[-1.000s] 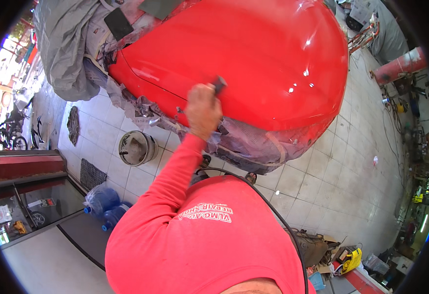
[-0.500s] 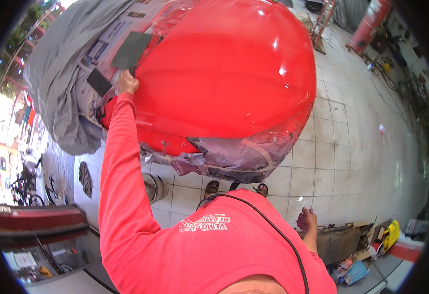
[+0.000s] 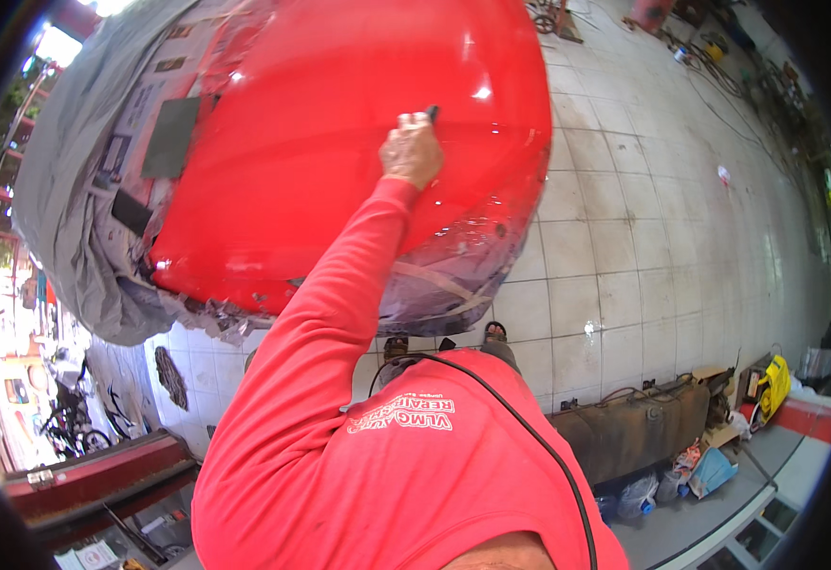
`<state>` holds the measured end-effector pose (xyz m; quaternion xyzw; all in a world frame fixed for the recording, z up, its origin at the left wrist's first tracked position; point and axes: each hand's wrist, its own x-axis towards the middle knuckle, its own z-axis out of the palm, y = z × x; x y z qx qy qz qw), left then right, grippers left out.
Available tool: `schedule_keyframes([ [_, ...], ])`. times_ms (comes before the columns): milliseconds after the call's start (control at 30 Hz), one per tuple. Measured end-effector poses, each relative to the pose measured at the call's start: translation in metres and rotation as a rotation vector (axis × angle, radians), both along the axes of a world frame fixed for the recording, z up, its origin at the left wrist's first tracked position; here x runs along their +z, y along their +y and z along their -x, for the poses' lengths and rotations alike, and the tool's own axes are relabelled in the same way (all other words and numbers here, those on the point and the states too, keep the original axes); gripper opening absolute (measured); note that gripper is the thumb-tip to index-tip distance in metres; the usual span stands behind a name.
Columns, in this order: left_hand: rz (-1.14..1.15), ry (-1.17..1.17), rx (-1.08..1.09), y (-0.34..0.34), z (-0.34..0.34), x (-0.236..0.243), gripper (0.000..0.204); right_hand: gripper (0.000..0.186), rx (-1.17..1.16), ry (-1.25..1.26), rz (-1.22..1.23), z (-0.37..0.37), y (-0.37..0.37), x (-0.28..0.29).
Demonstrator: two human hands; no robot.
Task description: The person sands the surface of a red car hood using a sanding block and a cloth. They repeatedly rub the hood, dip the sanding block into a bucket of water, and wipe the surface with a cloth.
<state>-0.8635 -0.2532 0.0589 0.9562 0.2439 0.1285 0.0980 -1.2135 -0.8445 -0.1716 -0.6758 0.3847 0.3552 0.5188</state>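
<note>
Pad [image 3: 432, 114] under left-hand fingers [image 3: 414, 126]

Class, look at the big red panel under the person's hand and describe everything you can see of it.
The red panel is a large, smoothly curved, glossy sheet, like painted car bodywork, showing bright light reflections. It fills the upper middle of the view, above a tiled floor. Grey covering and taped sheeting wrap its left and lower edges. The person's left hand presses a small dark block against its surface near the right side. The right hand is out of view.
</note>
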Motion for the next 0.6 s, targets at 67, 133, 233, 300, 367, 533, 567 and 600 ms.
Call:
schedule_keyframes([
  [67, 0.035, 0.036, -0.121, -0.060, -0.039, -0.012, 0.032, 0.032, -0.064, -0.029, -0.012, -0.017, 0.000, 0.034],
  [133, 0.070, 0.063, -0.210, -0.112, -0.075, -0.025, 0.034, 0.034, -0.183, 0.010, -0.028, -0.031, -0.006, 0.040],
  [233, 0.255, 0.282, -0.368, -0.154, -0.119, -0.065, 0.037, 0.039, -0.221, 0.016, -0.002, -0.052, -0.036, 0.016],
  [300, 0.304, 0.174, -0.378, -0.158, -0.119, -0.094, 0.042, 0.042, -0.209, -0.027, 0.055, -0.074, -0.046, 0.033],
  [367, 0.337, 0.020, -0.385, -0.156, -0.105, -0.081, 0.051, 0.039, -0.230, -0.044, 0.099, -0.084, -0.042, 0.059],
  [533, 0.278, 0.021, -0.235, -0.053, -0.054, -0.012, 0.069, 0.032, -0.112, -0.071, 0.064, -0.084, -0.085, -0.004],
  [567, 0.253, -0.007, -0.203, -0.022, -0.034, -0.006, 0.070, 0.033, -0.063, -0.030, 0.076, -0.094, -0.068, 0.003],
  [600, 0.213, -0.036, -0.180, 0.001, -0.016, 0.002, 0.070, 0.034, -0.027, 0.010, 0.074, -0.102, -0.049, 0.007],
])
